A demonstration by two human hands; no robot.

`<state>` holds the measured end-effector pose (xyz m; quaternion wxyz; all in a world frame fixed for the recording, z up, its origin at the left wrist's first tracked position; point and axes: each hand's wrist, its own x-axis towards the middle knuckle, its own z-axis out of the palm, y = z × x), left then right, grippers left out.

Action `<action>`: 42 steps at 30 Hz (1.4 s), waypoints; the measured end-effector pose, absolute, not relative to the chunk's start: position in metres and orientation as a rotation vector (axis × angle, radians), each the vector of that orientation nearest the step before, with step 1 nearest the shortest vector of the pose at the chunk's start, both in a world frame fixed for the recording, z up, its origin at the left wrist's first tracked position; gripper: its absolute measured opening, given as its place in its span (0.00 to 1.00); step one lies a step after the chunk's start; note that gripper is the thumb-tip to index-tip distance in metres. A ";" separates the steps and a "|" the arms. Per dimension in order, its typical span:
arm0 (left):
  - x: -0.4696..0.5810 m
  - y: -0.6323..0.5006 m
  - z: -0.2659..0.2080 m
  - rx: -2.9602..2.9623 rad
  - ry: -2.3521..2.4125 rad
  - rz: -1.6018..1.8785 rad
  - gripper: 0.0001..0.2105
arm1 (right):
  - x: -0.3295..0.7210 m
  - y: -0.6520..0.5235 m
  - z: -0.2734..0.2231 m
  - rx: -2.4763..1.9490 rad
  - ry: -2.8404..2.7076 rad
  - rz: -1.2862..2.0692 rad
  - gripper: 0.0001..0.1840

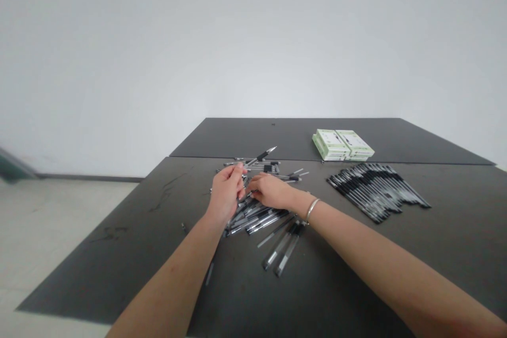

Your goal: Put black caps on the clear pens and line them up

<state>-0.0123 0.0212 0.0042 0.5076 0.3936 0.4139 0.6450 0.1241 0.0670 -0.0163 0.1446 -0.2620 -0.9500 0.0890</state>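
My left hand [226, 190] is closed, thumb and fingers pinching a pen [261, 156] with a black grip. The pen tilts up to the right, its pointed tip bare. Close beside it, my right hand [269, 190] reaches down into a loose pile of clear-barrelled pens [257, 220]. Its fingers are bent together at the pile, and what they grip is hidden. Several pens and thin tubes stick out around both hands. Two pens [284, 253] lie apart from the pile, below my right wrist.
On the right, a neat fan of black-capped pens [376, 190] lies on the dark table [150, 253]. Stacked white and green boxes [344, 144] stand behind it, near the seam between two tabletops. A pale wall [253, 37] rises at the back.
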 end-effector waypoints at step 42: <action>-0.009 0.017 -0.005 1.078 0.960 1.299 0.16 | 0.209 0.000 0.001 -0.872 -1.528 1.412 0.14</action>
